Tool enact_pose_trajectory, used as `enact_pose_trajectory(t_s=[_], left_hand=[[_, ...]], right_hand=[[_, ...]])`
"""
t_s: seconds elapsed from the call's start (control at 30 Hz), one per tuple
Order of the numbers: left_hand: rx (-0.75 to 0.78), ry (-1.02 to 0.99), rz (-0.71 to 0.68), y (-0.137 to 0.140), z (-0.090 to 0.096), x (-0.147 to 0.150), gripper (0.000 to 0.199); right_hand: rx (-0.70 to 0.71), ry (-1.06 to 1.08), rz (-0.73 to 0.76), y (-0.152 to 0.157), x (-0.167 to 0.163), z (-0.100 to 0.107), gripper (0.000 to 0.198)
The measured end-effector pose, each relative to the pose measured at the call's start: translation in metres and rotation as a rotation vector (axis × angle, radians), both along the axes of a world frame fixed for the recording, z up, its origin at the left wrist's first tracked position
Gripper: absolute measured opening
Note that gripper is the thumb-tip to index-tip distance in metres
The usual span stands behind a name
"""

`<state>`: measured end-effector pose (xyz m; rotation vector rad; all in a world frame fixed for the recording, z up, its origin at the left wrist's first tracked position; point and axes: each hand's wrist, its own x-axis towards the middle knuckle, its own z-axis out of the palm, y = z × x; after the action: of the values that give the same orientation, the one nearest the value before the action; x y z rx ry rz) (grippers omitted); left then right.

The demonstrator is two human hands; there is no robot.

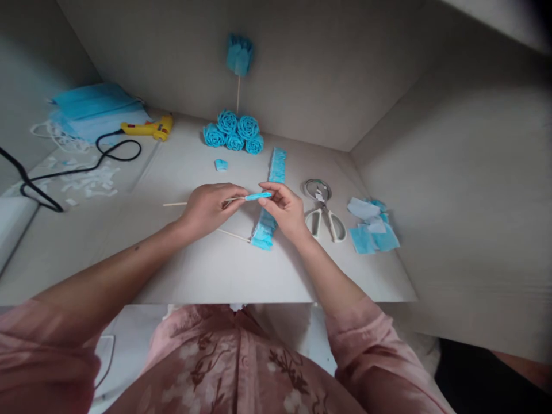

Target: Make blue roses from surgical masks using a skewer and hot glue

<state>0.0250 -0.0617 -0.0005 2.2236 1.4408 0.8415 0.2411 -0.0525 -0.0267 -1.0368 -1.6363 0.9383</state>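
Closed around a thin wooden stick (175,204), my left hand (209,207) keeps it roughly level above the table. A small folded blue fabric piece (257,196) sits at the stick's right end. My right hand (287,210) pinches that piece between thumb and fingers. Beneath the right hand lies a long gathered strip of blue fabric (278,163), partly hidden by the fingers. A second stick (234,234) touches the strip's near end. One small blue scrap (221,165) rests beyond my left hand.
Several rolled blue fabric flowers (235,142) are stacked at the back, with one blue flower (240,54) upright on a stick. Scissors (325,221) and blue scraps (375,236) lie right. Back left are face masks (95,103), a yellow glue gun (149,127) and its black cable (81,171).
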Motion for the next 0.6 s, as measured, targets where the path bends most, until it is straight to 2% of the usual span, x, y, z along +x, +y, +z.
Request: enact_pose_trajectory(t_s=[0.27,0.6], left_hand=[[0.028,-0.096,-0.037,-0.001,-0.003,-0.001,0.03],[0.21,-0.118,-0.108,0.0,-0.01,-0.002,0.024]], right_hand=[[0.017,-0.017,-0.014,-0.001,-0.002,0.0,0.03],[0.087,-0.058,0.059,-0.003,-0.005,0.0,0.035]])
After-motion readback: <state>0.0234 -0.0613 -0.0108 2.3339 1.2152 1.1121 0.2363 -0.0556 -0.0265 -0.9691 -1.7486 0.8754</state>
